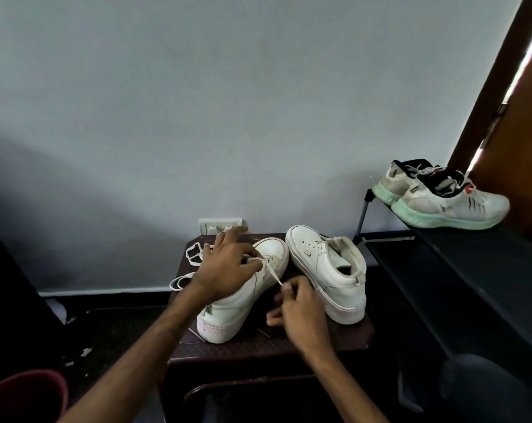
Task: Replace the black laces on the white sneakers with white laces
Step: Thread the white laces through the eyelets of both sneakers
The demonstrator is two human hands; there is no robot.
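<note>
A person's two bare hands work on a pair of white high-top sneakers standing on a dark brown plastic stool (258,349) with a ribbed, moulded top, set against a plain pale wall (228,117).

The left hand (228,264) grips the front of the left sneaker (228,312), its forefinger stretched out and the other fingers curled down over the lacing. The shoe is tipped to the right, its pinkish stitched sole edge turned toward the near side. From its eyelets a flat white lace (272,274) runs near and right to the right hand (303,309), which pinches the lace's end between thumb and fingertips, the remaining fingers loosely bent.

The right sneaker (329,270) stands upright just beside the first, toe pointing to the far side, its padded collar gaping and dark inside.

More loose white laces (182,277) lie in loops on the stool's far left corner, partly hanging over the edge.

To the right, a black metal-framed shoe rack (442,264) carries on its top shelf a pair of worn grey-white running shoes (451,203) with thick mint-green soles and black linings.

At the near left, the rounded rim of a dark red bucket (26,392) shows; what it holds cannot be seen.

A white wall socket (220,226) sits low behind the stool, and a brown wooden door (503,87) edges the far right.
</note>
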